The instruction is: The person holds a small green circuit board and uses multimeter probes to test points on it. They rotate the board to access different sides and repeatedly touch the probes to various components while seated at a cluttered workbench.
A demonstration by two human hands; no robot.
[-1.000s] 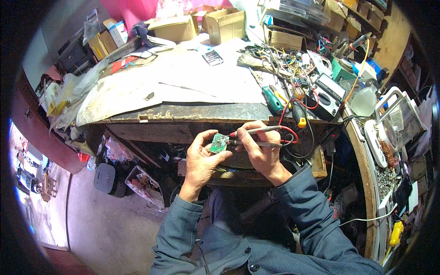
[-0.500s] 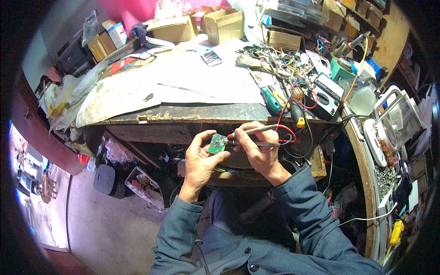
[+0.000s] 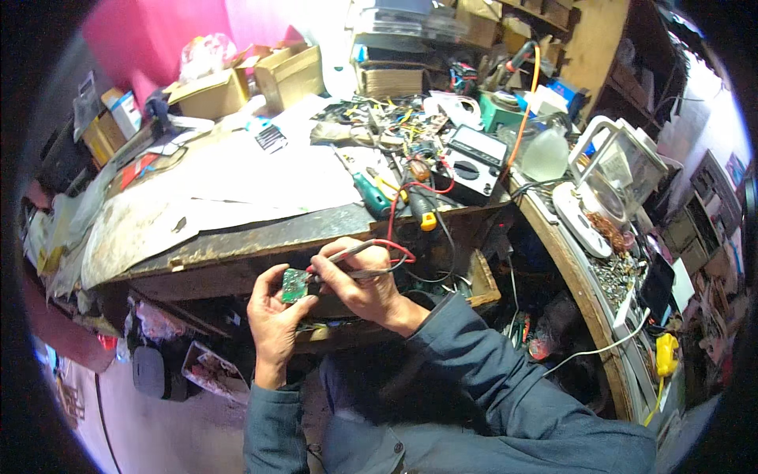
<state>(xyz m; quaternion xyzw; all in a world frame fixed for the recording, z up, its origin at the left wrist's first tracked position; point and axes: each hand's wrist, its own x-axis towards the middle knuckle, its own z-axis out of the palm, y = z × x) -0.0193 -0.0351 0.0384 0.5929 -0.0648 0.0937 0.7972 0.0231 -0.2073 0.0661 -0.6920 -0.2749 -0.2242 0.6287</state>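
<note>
Pinching a small, squarish green circuit board by its edges, the left hand is drawn narrow, thumb on one side and fingers on the other; from my distant feed I take that grip as a way to leave the board's face bare. I fix places by the boxy white-and-black multimeter: the board is to its left and closer to the camera, held up in the air. The right hand, also left of the multimeter and closer to the camera, is closed around two slim probes, one a grey pen-like barrel with a red tip, the other a dark pen-like barrel. Both are held in one grip, probably so that a single hand can steer them while the other steadies the board; I cannot tell whether either tip touches it.

A thin, glossy red cable runs slack to the left of the multimeter, and I'd say the looseness gives the wrist play. Left of the multimeter, too, lie a green-handled screwdriver and a black-and-yellow tool handle, grips toward the camera, presumably for easy reach. Farther left of it, a broad white paper sheet covers the worn wooden bench, perhaps to keep small parts visible
</note>
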